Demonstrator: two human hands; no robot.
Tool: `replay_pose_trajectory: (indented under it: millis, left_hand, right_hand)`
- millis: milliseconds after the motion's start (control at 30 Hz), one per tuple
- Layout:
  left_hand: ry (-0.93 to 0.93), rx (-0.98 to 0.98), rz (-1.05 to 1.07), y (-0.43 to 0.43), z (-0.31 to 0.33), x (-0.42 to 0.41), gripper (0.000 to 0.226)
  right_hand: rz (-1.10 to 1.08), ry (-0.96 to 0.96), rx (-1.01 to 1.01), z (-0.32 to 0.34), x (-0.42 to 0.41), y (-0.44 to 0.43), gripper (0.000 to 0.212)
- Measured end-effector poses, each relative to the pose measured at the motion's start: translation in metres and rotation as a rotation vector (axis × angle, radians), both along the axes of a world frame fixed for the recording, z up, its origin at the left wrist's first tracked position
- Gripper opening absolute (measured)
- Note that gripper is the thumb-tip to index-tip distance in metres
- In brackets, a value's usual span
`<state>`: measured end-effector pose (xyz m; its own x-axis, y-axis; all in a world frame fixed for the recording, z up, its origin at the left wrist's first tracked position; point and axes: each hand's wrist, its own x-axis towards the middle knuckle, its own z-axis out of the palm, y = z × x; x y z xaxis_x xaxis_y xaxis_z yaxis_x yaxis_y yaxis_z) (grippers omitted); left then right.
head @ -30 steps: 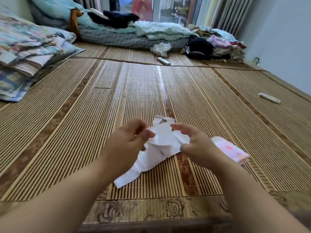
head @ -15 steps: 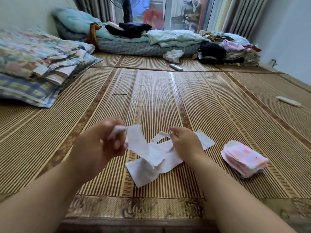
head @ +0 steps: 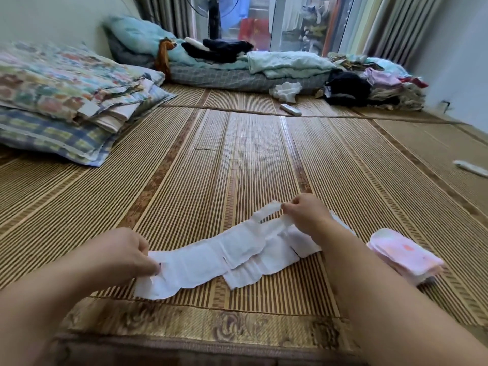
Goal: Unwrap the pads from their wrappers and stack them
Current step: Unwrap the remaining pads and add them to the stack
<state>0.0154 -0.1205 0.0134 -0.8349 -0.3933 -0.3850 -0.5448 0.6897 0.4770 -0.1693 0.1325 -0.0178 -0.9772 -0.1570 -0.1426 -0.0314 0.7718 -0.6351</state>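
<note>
Woven bamboo matting (head: 253, 159), striped tan and brown, covers the floor under everything I'm working on. Across it, stretched between my two hands, lies the long white soft pad (head: 211, 256), opened out flat with its long axis running from near-left to far-right, low over the mat and apparently resting on it in the middle. A second white sheet (head: 264, 265), wrapper or backing, I can't tell which, lies partly beneath it. My left hand (head: 124, 256) is closed in a pinch on the near-left end, thumb and fingertips together on the edge. My right hand (head: 303, 215) is closed in a pinch on the far-right end, where a narrow white strip (head: 268, 210) lifts off the pad toward my fingers. Just beside my right forearm, on the mat, sits the small stack of pink folded wrapped pads (head: 404, 256), well clear of the left hand.

As I judge it, the stacking spot matters most: the open pad points roughly toward that right side, so my right hand is the nearer one to carry it, while the left end must swing round or be let go. The pad is limp and will sag if held by one end.
</note>
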Motion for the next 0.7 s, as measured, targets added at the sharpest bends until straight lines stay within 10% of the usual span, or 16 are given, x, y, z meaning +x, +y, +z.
replay_pose_trajectory:
  millis: [267,467,700]
  left_hand:
    - [0.097,0.341,0.074,-0.001,0.002,-0.007,0.036]
    - [0.085,0.766,0.19,0.004,0.004,-0.011,0.038]
    - [-0.05,0.691,0.045,0.045,-0.004,-0.016,0.015]
  right_hand:
    - [-0.22,-0.259,-1.041,0.048,0.052,0.083,0.007]
    - [-0.268,-0.297,-0.75,0.053,0.076,0.136,0.021]
    - [-0.226,-0.286,-0.426,0.042,0.089,0.151,0.02]
